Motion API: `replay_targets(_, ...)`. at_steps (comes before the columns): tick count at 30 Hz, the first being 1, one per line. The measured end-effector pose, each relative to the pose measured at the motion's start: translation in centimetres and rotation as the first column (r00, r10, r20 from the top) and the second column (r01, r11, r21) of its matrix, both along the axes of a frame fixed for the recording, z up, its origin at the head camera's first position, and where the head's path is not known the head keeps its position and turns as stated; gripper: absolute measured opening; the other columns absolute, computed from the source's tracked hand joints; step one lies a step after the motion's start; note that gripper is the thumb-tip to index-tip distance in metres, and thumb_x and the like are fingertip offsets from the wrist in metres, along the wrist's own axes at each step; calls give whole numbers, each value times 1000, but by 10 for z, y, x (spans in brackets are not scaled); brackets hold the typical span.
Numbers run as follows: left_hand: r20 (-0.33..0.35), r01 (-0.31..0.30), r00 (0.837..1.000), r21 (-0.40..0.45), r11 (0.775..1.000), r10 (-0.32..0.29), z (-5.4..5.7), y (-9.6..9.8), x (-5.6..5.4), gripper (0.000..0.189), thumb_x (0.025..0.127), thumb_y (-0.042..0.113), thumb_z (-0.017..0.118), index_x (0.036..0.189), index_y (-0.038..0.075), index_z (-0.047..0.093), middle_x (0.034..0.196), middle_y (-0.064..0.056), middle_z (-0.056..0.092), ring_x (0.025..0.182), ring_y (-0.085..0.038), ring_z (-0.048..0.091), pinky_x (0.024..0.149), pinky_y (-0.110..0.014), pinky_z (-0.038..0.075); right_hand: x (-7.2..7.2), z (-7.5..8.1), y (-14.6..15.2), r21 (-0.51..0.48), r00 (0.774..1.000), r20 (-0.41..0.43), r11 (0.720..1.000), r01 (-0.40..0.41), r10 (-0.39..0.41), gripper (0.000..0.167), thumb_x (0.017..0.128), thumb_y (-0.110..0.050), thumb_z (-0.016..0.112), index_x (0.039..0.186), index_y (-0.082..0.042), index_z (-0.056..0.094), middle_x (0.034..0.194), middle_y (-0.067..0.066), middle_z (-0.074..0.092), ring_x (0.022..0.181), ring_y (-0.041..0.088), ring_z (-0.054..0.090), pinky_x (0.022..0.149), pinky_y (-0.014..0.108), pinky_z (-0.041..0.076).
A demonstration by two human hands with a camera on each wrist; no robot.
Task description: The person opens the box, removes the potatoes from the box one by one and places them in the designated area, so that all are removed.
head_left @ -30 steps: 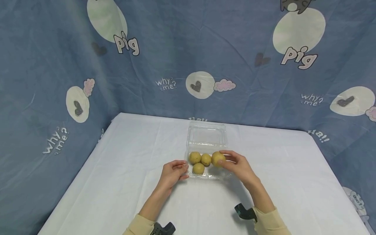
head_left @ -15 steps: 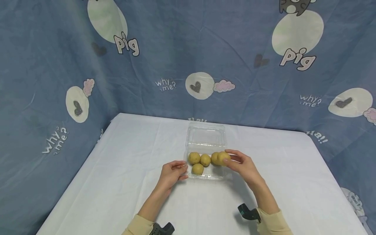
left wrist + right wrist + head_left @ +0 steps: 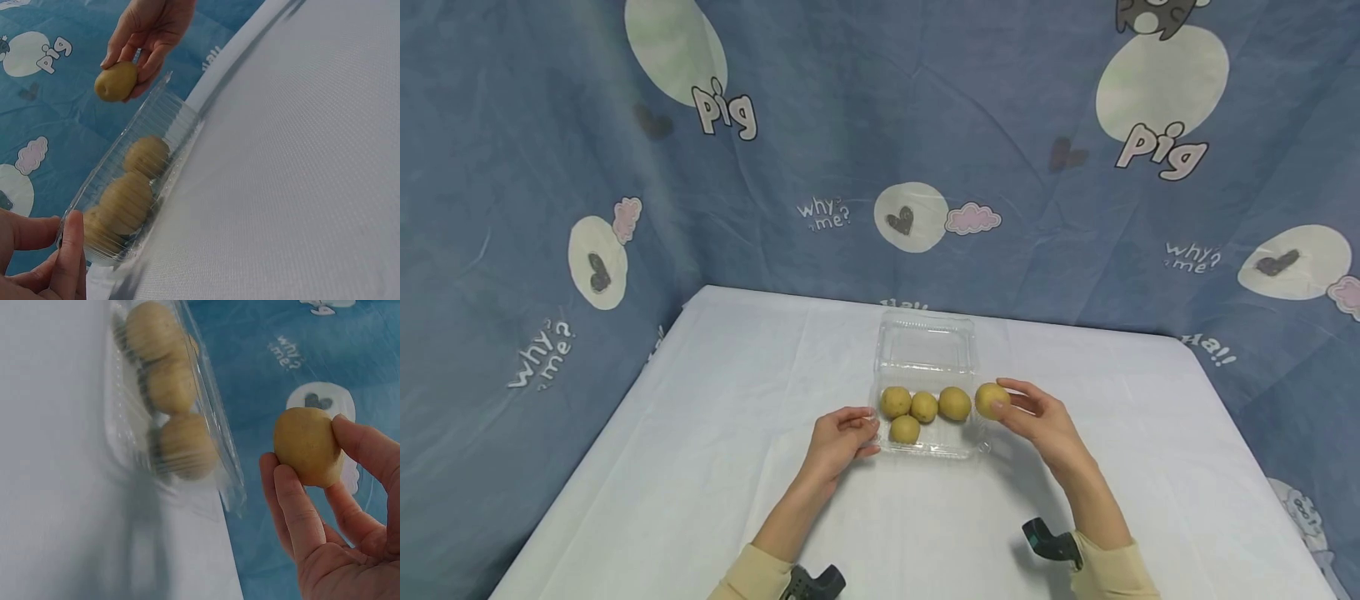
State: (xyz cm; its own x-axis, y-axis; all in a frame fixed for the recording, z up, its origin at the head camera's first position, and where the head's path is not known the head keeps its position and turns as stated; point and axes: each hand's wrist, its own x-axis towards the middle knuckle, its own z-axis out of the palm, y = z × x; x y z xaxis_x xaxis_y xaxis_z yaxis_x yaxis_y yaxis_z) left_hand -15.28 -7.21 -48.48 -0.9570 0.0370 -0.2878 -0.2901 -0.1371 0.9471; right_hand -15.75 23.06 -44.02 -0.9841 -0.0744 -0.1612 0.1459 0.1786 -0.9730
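My right hand (image 3: 1037, 421) pinches a round yellow potato (image 3: 991, 400) between thumb and fingertips, just outside the right wall of a clear plastic clamshell box (image 3: 936, 451). In the right wrist view this potato (image 3: 308, 447) is raised beside the box, its skin smooth and lightly speckled. Several more potatoes sit in the box: a back row with a left potato (image 3: 896, 402), a middle potato (image 3: 924, 407) and a right potato (image 3: 955, 403), plus a front potato (image 3: 905, 430). My left hand (image 3: 842, 442) holds the box's left rim between thumb and fingers, as the left wrist view shows.
The hinged lid (image 3: 928, 345) lies folded back behind the box. A white cloth (image 3: 737, 400) covers the table, and a blue printed curtain (image 3: 820, 150) hangs along its back and sides. Dark wrist cameras ride near both beige sleeves.
My right hand has moved right with the potato, from above the back row to beyond the box's right wall, uncovering the right potato. My left hand stays on the rim.
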Motion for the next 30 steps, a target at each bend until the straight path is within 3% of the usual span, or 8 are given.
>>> replay_targets(10,-10,-15,1000,9,1000,15,3,2,0,35,90,0,67,124,-7,58,86,-7,59,78,-14,60,69,-29,62,2,-5,20,2,998,31,998,60,-60,61,90,-28,74,140,-3,48,127,18,54,102,10,62,91,23,54)
replay_targets(20,-10,17,1000,2,1000,-17,5,-1,-2,43,92,1,67,132,-6,52,88,-9,60,78,-14,60,70,-31,62,7,-14,36,19,994,57,996,90,-91,60,92,-25,71,141,0,46,126,18,55,100,8,62,90,21,54)
replay_targets(24,-12,24,1000,3,1000,-24,5,-1,-2,46,92,1,67,134,-6,50,89,-9,59,78,-15,60,70,-32,62,9,-19,41,56,994,56,994,93,-96,60,93,-25,71,141,-1,46,125,18,55,98,8,62,89,22,54)
replay_targets(30,-12,-2,1000,-12,1000,2,5,1,-1,44,91,1,68,132,-5,53,88,-10,59,76,-15,60,68,-30,62,9,-26,47,198,993,28,974,108,-116,60,91,-32,72,140,-7,50,127,16,58,106,15,56,88,25,49)
